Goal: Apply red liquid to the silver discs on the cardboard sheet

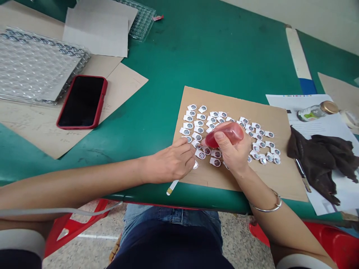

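Observation:
My right hand (235, 151) is wrapped round a red squeeze bottle (228, 135), tilted with its nozzle pointing down and left. The nozzle is close to one of the small white pieces (200, 154) with round dark-patterned faces, laid out in rough rows on a brown cardboard sheet (224, 181). My left hand (176, 160) is closed beside the nozzle, its fingertips near the same pieces. A thin white stick (172, 186) with a gold-coloured end sticks out from under that palm; its other end is hidden. Some pieces are covered by my hands.
To the left, a red-cased phone (81, 101) and clear bubbled trays (33, 67) lie on cardboard. Grey card sheets (97, 31) are behind. On the right are a dark cloth (322, 160), a metal tool (302, 175) and a glass jar (316, 111) on papers.

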The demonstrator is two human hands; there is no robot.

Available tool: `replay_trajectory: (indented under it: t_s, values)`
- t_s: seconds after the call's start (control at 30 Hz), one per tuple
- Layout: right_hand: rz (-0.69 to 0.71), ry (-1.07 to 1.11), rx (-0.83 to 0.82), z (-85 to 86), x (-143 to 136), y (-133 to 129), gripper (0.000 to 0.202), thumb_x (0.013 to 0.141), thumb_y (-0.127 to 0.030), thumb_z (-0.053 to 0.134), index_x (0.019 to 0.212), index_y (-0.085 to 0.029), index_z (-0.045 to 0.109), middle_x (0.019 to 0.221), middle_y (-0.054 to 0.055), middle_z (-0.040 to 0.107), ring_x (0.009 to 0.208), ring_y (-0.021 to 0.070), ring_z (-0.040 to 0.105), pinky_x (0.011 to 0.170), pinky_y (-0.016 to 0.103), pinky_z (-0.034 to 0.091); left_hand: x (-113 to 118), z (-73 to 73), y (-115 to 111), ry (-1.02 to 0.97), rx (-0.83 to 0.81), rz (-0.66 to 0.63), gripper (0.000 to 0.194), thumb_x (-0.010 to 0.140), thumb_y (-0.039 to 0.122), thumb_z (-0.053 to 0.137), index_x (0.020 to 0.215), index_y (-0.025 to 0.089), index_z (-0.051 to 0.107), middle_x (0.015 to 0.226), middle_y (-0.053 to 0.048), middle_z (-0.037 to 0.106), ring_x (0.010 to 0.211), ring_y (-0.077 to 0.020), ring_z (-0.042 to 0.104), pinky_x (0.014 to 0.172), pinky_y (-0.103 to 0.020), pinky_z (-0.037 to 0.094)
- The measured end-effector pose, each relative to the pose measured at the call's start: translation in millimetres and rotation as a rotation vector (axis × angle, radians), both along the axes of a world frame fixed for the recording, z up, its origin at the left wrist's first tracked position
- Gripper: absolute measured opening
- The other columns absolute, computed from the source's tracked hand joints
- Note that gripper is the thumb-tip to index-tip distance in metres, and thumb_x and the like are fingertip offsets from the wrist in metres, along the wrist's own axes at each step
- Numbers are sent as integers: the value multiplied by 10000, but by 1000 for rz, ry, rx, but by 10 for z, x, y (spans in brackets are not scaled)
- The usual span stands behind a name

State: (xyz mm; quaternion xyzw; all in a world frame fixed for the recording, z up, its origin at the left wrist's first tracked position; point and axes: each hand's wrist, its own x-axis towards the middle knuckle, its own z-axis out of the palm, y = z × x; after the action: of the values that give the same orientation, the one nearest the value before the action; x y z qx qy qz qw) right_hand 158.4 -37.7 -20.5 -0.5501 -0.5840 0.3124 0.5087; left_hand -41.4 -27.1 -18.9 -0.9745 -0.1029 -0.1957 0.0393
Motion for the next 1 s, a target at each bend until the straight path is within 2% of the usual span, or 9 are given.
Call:
replay_trajectory:
  t_s: [0.23,1.0]
  values:
    - [-5,3,-33,-11,1,-3,194,734,-361,635,851,-214,583,820,32,625,778,171,626,790,398,517,-1,0,0,-13,7,0,228,884,89,406,738,111,579,754,-101,635,757,-190,551,770,-377,449]
    - [-49,-36,-9,-4,-7,14,202,738,-391,626,834,-222,573,787,21,616,751,167,627,770,388,521,9,14,10,-38,-40,-5,254,894,92,389,706,110,559,725,-96,619,776,-196,548,754,-379,450]
